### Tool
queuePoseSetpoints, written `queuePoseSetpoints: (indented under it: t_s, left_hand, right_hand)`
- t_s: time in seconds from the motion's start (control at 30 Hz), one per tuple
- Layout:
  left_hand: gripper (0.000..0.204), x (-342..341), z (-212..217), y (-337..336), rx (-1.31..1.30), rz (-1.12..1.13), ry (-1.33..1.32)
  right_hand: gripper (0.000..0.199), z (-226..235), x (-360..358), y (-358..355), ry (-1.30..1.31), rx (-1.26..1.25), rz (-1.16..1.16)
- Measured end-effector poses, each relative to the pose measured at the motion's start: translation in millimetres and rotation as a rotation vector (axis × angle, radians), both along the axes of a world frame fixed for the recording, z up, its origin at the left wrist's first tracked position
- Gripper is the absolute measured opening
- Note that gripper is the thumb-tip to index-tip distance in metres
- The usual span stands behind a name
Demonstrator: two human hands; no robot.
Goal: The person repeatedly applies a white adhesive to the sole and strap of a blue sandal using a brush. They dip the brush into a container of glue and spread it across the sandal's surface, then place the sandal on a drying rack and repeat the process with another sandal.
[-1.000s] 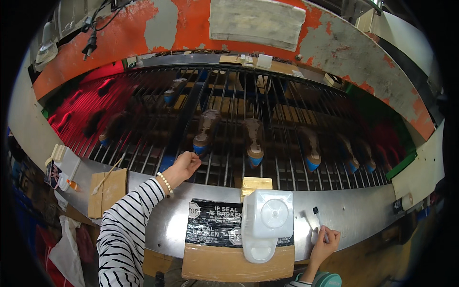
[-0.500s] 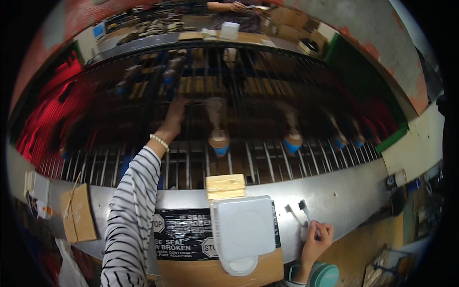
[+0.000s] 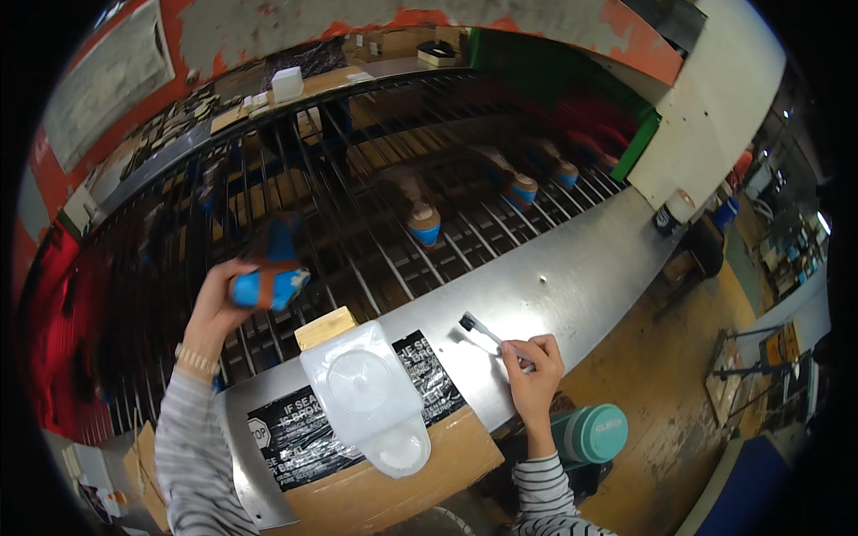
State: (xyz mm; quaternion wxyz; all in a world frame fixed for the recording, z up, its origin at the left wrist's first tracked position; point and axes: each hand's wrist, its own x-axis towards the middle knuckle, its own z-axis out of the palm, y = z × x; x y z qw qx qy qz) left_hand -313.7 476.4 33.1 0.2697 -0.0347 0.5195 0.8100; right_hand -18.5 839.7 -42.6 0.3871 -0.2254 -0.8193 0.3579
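Observation:
My left hand [image 3: 219, 299] is closed around a blue and brown shoe [image 3: 275, 286], lifted above a conveyor of metal rods [image 3: 380, 290]. The shoe is blurred, and my palm side is hidden. Over the steel ledge [image 3: 554, 281], my right hand [image 3: 534, 366] pinches a toothbrush [image 3: 485, 332] by its handle, the dark bristles pointing up and left. Between my hands sits a white translucent plastic container [image 3: 357, 384], with a round white lid-like piece [image 3: 398, 449] at its near end. A yellowish block [image 3: 323, 329] touches the container's far side.
Several more blue-toed shoes, one of them a brown shoe [image 3: 423, 223], lie along the rods. The container rests on a cardboard piece [image 3: 402, 482] with black printed tape. A teal-lidded bottle [image 3: 597, 435] stands near my right forearm. A green panel [image 3: 639, 147] edges the conveyor's right end.
My left hand has taken hold of a shoe and drawn it nearer. The view has turned to the right. My right hand still holds the toothbrush.

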Motion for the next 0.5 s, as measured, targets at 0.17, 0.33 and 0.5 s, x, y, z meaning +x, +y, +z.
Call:
queuePoseSetpoints:
  t_s: [0.17,0.33,0.5]
  left_hand:
    - [0.087,172.9,73.5,-67.3,0.613,0.045,0.270]
    - [0.080,276.4,61.5,-67.3,0.711,0.125,0.087]
    - [0.076,335.8,26.1,-70.4,0.781,-0.120,0.089]
  right_hand:
    - [0.011,-3.5,2.0,-1.1,-0.026,-0.035,-0.029]
    - [0.014,-5.9,3.1,-1.7,0.021,-0.065,-0.020]
    - [0.017,-6.7,4.1,-0.2,-0.003,-0.049,-0.010]
